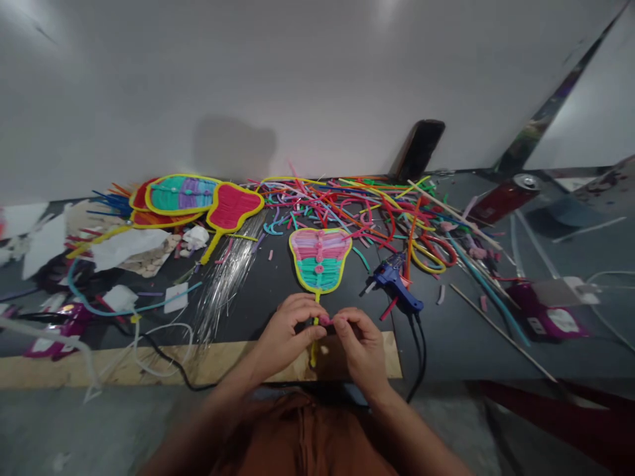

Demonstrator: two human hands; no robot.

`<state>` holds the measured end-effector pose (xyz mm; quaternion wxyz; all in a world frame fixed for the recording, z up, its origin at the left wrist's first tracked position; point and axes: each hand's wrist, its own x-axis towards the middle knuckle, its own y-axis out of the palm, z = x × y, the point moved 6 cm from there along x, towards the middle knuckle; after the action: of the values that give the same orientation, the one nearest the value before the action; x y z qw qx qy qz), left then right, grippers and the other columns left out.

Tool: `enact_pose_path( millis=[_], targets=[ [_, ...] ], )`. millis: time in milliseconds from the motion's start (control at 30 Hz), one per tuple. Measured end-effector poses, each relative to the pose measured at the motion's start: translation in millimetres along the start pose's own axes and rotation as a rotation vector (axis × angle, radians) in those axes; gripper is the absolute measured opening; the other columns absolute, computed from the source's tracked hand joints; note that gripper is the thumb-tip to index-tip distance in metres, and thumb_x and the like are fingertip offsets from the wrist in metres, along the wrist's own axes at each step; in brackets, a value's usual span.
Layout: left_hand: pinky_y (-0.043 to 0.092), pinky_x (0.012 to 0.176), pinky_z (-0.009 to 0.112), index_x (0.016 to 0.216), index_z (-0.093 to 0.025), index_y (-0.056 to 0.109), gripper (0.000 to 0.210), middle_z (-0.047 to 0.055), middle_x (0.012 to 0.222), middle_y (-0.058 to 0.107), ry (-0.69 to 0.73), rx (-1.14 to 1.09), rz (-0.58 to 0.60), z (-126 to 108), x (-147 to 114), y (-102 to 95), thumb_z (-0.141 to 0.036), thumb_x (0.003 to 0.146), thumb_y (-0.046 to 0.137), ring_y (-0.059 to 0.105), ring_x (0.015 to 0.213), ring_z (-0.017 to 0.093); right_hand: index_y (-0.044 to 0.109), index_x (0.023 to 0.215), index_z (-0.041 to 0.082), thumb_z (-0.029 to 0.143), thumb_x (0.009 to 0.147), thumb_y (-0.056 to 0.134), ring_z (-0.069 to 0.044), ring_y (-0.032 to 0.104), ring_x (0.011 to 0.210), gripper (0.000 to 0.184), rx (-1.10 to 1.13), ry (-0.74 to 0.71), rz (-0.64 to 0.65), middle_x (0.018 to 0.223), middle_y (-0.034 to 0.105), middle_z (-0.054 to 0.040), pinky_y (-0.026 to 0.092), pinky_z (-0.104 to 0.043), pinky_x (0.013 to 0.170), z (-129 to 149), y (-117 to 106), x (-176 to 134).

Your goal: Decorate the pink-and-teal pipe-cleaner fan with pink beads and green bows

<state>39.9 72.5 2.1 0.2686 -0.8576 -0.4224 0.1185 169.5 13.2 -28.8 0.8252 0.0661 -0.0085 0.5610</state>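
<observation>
My left hand and my right hand meet at the front of the table, fingertips pinched together. Between them is a small pink pipe cleaner piece, mostly covered by the fingers. Just beyond lies a flat pink and teal pipe cleaner shape, edged in yellow, with a row of small pink knots down its middle. Its yellow stem runs toward me beneath my left fingers, partly hidden. A blue glue gun rests right of the shape.
Finished yellow-edged shapes are stacked at back left. Loose pipe cleaners cover the table's rear. Scissors, a red can, a dark phone-like slab and purple devices stand or lie rightward. Clear strands and cables lie left.
</observation>
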Motion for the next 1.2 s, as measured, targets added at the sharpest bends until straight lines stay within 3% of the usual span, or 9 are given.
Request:
enact_pose_path(
  millis=[133, 233, 433, 500, 633, 833, 933, 1100, 1200],
  targets=[
    [0.043, 0.092, 0.036, 0.081, -0.019, 0.067, 0.021, 0.005, 0.089, 0.069, -0.056, -0.128, -0.056, 5.8, -3.0, 2.2, -0.03, 0.089, 0.05, 0.055, 0.106, 0.021, 0.064, 0.079, 0.021, 0.019, 0.084, 0.059, -0.013, 0.056, 0.072, 0.006, -0.017, -0.068, 0.023, 0.075, 0.06, -0.0006, 0.046, -0.025, 0.066, 0.5, 3.1, -5.5],
    [0.034, 0.098, 0.043, 0.078, -0.021, 0.065, 0.021, 0.002, 0.086, 0.069, 0.0, 0.085, -0.001, -2.6, -4.0, 2.2, -0.022, 0.089, 0.048, 0.051, 0.112, 0.023, 0.063, 0.082, 0.021, 0.015, 0.084, 0.057, -0.014, 0.056, 0.073, 0.01, -0.094, -0.16, 0.061, 0.076, 0.06, -0.001, 0.045, -0.025, 0.065, 6.8, 1.0, -4.8],
    [0.005, 0.106, 0.059, 0.077, -0.023, 0.064, 0.02, 0.0, 0.08, 0.068, 0.188, 0.531, 0.144, -24.7, -2.3, 2.5, -0.009, 0.081, 0.05, 0.044, 0.121, 0.026, 0.062, 0.074, 0.02, 0.014, 0.083, 0.054, -0.014, 0.054, 0.068, 0.013, -0.257, -0.257, 0.286, 0.069, 0.058, -0.0015, 0.044, -0.026, 0.062, 19.0, 7.1, 2.5],
    [0.008, 0.106, 0.058, 0.08, -0.024, 0.065, 0.016, 0.0, 0.083, 0.069, 0.157, 0.49, 0.122, -24.6, 0.3, -0.9, -0.014, 0.083, 0.052, 0.046, 0.119, 0.026, 0.061, 0.075, 0.02, 0.016, 0.084, 0.054, -0.014, 0.055, 0.068, 0.012, -0.222, -0.213, 0.211, 0.07, 0.059, -0.0013, 0.044, -0.026, 0.062, 18.1, 3.4, 5.1],
    [0.032, 0.101, 0.045, 0.091, -0.024, 0.067, 0.012, 0.002, 0.099, 0.07, 0.009, 0.189, -0.004, -12.5, 2.1, -6.3, -0.027, 0.084, 0.059, 0.053, 0.112, 0.022, 0.061, 0.078, 0.02, 0.022, 0.086, 0.055, -0.014, 0.055, 0.068, 0.01, -0.105, -0.079, 0.008, 0.072, 0.06, -0.0012, 0.046, -0.025, 0.062, 8.7, -4.4, 4.3],
    [0.044, 0.091, 0.035, 0.081, -0.019, 0.066, 0.017, 0.006, 0.091, 0.068, -0.097, -0.107, -0.094, 1.1, -2.8, -1.7, -0.029, 0.086, 0.053, 0.057, 0.105, 0.02, 0.062, 0.08, 0.02, 0.019, 0.085, 0.057, -0.014, 0.056, 0.073, 0.007, -0.092, -0.162, 0.046, 0.076, 0.06, -0.0018, 0.046, -0.027, 0.066, 10.8, 0.1, -1.1],
    [0.039, 0.095, 0.039, 0.079, -0.02, 0.064, 0.013, 0.004, 0.089, 0.069, -0.026, 0.059, -0.018, -7.9, -2.4, -0.5, -0.022, 0.085, 0.053, 0.053, 0.11, 0.022, 0.063, 0.08, 0.021, 0.015, 0.084, 0.057, -0.014, 0.055, 0.071, 0.009, -0.159, -0.244, 0.128, 0.073, 0.059, -0.0012, 0.045, -0.026, 0.064, 18.8, 1.2, 1.0],
    [0.008, 0.106, 0.06, 0.079, -0.022, 0.063, 0.021, 0.001, 0.083, 0.069, 0.15, 0.526, 0.096, -31.6, -0.7, -3.2, -0.006, 0.076, 0.05, 0.043, 0.122, 0.028, 0.062, 0.073, 0.02, 0.016, 0.085, 0.055, -0.015, 0.055, 0.068, 0.014, -0.292, -0.258, 0.298, 0.069, 0.058, -0.0019, 0.044, -0.026, 0.063, 20.7, 6.6, 6.1],
    [0.008, 0.106, 0.059, 0.083, -0.023, 0.064, 0.018, 0.002, 0.087, 0.07, 0.129, 0.537, 0.073, -31.2, 1.8, -7.3, -0.012, 0.081, 0.051, 0.046, 0.12, 0.027, 0.061, 0.073, 0.019, 0.021, 0.086, 0.055, -0.014, 0.054, 0.066, 0.014, -0.247, -0.16, 0.221, 0.069, 0.058, -0.0014, 0.044, -0.026, 0.061, 14.4, 2.6, 8.9]
  ],
)
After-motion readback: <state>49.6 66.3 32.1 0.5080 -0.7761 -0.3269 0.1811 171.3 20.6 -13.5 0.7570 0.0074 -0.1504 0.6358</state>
